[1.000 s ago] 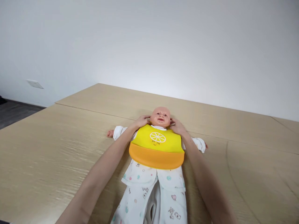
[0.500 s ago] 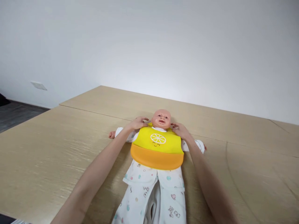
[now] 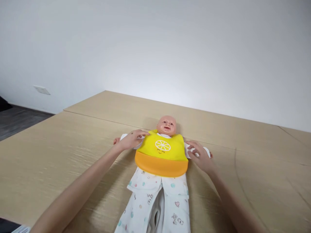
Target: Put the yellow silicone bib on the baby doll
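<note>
A baby doll [image 3: 166,125] lies on its back with its arms spread, dressed in a white patterned outfit [image 3: 143,197]. Over its chest lies a yellow bib [image 3: 172,145] with a lemon-slice print and an orange catch pocket [image 3: 160,165] along the bottom; its neck band goes round the doll's neck. My left hand [image 3: 133,138] is over the doll's sleeve, fingers stretched toward the bib's upper edge, holding nothing. Beside the bib's other edge, my right hand [image 3: 199,156] hovers near the opposite sleeve, its fingers apart and loosely curved with nothing in them.
The doll rests on a light wooden table [image 3: 80,155] with a seam running across it. A white wall [image 3: 155,58] rises behind the table, with a wall plate [image 3: 42,90] at left. Dark floor [image 3: 21,118] shows beyond the table's left edge.
Both hands have moved away from the doll's neck, outward and toward me. The bib's neck area is now uncovered by my fingers.
</note>
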The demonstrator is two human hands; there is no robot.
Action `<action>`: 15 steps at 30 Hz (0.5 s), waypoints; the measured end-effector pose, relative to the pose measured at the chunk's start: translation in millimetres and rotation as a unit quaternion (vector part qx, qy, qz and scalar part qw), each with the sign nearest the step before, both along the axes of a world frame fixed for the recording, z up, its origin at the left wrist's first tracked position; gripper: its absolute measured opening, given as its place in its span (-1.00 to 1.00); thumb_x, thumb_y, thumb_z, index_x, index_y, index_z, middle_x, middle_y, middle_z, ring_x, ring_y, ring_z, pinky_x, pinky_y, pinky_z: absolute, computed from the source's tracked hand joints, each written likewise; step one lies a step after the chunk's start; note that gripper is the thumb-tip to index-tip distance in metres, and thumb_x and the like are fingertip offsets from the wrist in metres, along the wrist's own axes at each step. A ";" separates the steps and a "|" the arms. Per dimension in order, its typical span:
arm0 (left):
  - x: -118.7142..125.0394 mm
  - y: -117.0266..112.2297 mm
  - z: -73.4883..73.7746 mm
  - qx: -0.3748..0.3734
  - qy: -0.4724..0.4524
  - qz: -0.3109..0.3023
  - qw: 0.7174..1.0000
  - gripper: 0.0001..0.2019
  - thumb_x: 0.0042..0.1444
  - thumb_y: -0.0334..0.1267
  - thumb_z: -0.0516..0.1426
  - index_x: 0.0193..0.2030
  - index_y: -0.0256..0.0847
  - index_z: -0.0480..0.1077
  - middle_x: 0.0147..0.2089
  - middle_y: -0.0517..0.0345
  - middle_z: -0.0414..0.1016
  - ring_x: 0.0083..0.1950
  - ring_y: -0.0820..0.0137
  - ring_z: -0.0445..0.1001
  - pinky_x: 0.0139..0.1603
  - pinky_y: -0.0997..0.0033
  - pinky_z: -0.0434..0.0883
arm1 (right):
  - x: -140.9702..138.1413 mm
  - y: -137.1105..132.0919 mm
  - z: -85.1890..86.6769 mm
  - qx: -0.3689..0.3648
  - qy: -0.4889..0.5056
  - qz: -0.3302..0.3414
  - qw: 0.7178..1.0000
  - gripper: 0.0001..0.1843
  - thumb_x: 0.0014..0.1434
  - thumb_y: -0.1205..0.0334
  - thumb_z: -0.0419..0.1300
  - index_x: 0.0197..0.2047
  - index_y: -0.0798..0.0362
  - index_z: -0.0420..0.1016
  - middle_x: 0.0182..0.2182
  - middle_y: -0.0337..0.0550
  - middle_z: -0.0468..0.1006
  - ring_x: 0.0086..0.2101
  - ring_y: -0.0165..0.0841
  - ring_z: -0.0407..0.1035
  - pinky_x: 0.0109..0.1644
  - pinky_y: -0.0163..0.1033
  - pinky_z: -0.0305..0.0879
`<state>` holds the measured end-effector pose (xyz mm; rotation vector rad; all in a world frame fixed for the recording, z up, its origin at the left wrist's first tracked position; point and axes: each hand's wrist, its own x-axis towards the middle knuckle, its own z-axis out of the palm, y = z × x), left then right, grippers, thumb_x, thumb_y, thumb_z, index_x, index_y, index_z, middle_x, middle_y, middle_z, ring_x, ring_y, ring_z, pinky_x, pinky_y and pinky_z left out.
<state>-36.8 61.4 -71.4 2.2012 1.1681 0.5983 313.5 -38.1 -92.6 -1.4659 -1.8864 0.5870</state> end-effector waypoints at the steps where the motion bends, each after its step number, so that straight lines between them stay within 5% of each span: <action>1: -3.2 -8.0 0.4 0.029 0.026 -0.011 0.999 -0.55 0.01 -0.44 -0.02 0.02 -0.11 0.45 0.04 0.05 0.46 0.02 0.31 0.42 0.06 0.36 0.34 | 1.0 -9.3 -0.6 0.013 -0.039 0.017 0.999 -0.58 0.15 0.22 0.04 0.10 -0.19 0.30 0.06 -0.08 0.31 -0.04 -0.28 0.33 -0.10 -0.20 0.39; 4: -9.7 -29.2 -1.6 0.117 0.101 -0.034 0.987 -0.45 -0.04 -0.55 -0.04 0.08 -0.07 0.42 0.07 0.03 0.41 0.12 0.28 0.34 0.13 0.30 0.30 | 4.0 -32.8 -6.2 0.062 -0.136 0.070 0.986 -0.34 0.09 0.33 0.07 0.20 -0.42 0.12 0.14 -0.14 0.19 0.14 -0.23 0.20 0.12 -0.09 0.29; 9: -10.4 -45.6 -3.1 0.158 0.161 -0.055 0.973 -0.39 -0.09 -0.62 -0.03 0.06 -0.02 0.44 0.09 0.03 0.39 0.14 0.25 0.31 0.11 0.27 0.31 | 2.2 -48.3 -16.3 0.141 -0.173 0.056 0.973 -0.22 0.12 0.29 0.09 0.24 -0.67 -0.09 0.08 -0.12 0.25 0.02 -0.24 0.33 -0.09 -0.10 0.41; 15: -5.1 -73.0 25.4 0.174 0.182 -0.025 0.967 -0.58 0.06 -0.53 -0.02 -0.14 0.03 0.51 0.03 0.08 0.44 0.08 0.18 0.35 0.05 0.16 0.32 | -3.4 -64.0 -3.8 0.176 -0.150 0.039 0.972 -0.17 0.10 0.34 0.10 0.25 -0.67 -0.09 -0.06 -0.16 0.39 -0.05 -0.28 0.37 -0.14 -0.11 0.43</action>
